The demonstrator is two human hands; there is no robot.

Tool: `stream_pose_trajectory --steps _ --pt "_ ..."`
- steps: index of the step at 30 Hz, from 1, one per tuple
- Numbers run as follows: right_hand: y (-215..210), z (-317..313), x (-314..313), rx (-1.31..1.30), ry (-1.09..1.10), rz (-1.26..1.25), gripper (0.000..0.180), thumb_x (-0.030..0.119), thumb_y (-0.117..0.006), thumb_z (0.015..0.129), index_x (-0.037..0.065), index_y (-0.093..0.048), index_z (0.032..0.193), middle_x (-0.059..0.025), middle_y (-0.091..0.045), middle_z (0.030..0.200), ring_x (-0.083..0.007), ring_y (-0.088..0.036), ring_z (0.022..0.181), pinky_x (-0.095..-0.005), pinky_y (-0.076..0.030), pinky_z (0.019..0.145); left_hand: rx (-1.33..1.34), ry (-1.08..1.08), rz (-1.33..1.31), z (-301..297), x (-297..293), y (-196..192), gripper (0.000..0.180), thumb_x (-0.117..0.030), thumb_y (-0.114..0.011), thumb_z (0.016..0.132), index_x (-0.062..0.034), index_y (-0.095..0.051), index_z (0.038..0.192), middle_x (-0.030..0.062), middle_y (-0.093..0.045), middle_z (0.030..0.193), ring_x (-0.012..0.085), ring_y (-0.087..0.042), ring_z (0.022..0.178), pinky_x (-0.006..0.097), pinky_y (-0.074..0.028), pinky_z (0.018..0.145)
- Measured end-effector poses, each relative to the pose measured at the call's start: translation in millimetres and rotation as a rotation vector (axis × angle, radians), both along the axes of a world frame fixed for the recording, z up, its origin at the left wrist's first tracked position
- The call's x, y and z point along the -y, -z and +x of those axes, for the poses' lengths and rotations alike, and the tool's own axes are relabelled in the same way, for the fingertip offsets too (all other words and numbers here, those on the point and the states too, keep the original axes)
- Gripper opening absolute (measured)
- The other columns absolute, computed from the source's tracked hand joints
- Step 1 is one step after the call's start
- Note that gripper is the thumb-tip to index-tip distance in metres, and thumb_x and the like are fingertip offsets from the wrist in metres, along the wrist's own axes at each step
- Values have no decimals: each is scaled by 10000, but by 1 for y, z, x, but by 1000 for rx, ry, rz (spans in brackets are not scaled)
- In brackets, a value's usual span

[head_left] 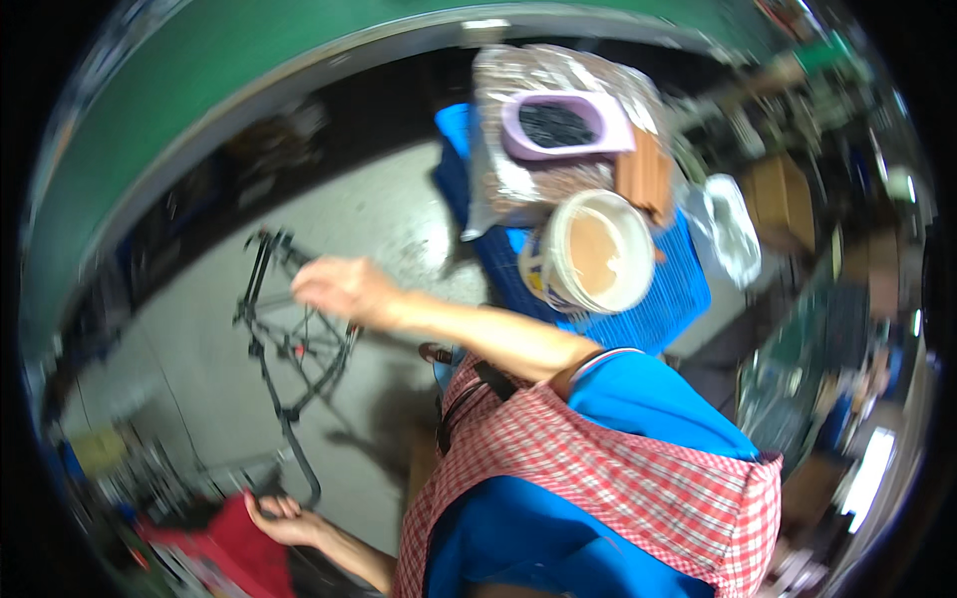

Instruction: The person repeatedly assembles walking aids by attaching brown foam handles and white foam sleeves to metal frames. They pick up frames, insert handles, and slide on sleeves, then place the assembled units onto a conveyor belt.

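A black tubular frame (pixel 264 374) with bent tubes and thin crossing rods stands over the pale floor; its exact kind is unclear. Its long curved tube bends round at the lower end to my left hand (pixel 284 521), whose fingers are curled around it. Red cloth (pixel 249 553) lies right beside and below that hand. My right hand (pixel 354 291) is stretched out above the upper part of the frame, near its rods. Motion smears its fingers, so I cannot tell whether it touches or holds anything.
Beyond my right arm, a white bucket (pixel 638 261) stands on a blue plastic crate (pixel 688 289). Next to it, a lilac tub (pixel 618 125) of dark pieces rests on a clear-wrapped bag (pixel 498 80), beside brown blocks (pixel 643 179). A green surface (pixel 199 100) curves along the upper left.
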State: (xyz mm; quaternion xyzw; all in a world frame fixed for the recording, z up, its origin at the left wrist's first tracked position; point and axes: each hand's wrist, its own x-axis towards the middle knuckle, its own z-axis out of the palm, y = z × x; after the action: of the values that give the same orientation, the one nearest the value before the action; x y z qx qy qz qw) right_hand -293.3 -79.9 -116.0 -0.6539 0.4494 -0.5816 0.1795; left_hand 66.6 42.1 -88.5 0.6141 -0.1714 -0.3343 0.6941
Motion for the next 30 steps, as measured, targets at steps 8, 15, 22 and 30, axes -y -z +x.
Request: stream_pose_trajectory --steps 8,15,22,30 --pt "-9 -67 -108 -88 46 65 501 352 -628 886 103 -461 1288 -112 -560 1143 -257 -607 917 -402 -486 763 675 -18 325 80 42 22 294 -260 -535 909 -4 -635 1011 71 -569 762 169 -514 602 307 -427 540" --pt "54 -363 -346 749 1161 152 156 204 -554 949 87 -640 1004 -12 -659 872 -88 -607 796 -268 -503 678 1107 563 27 -114 110 -29 491 -378 -551 945 -15 -532 1276 151 -595 1197 257 -610 1014 395 -477 893" --pt "301 -454 -476 705 1805 1076 693 576 -684 729 -17 -612 1079 -184 -673 985 -330 -637 971 -396 -486 873 155 859 128 -288 107 5 363 -390 -504 976 -61 -570 1117 32 -561 809 93 -417 563 235 -366 529" --pt "328 -469 -446 852 1583 1072 684 481 -695 722 -31 -585 1162 -217 -665 1058 -350 -640 994 -431 -479 891 310 733 147 -303 98 2 279 -327 -507 950 -75 -588 1039 -30 -401 579 51 -252 410 217 -244 408"
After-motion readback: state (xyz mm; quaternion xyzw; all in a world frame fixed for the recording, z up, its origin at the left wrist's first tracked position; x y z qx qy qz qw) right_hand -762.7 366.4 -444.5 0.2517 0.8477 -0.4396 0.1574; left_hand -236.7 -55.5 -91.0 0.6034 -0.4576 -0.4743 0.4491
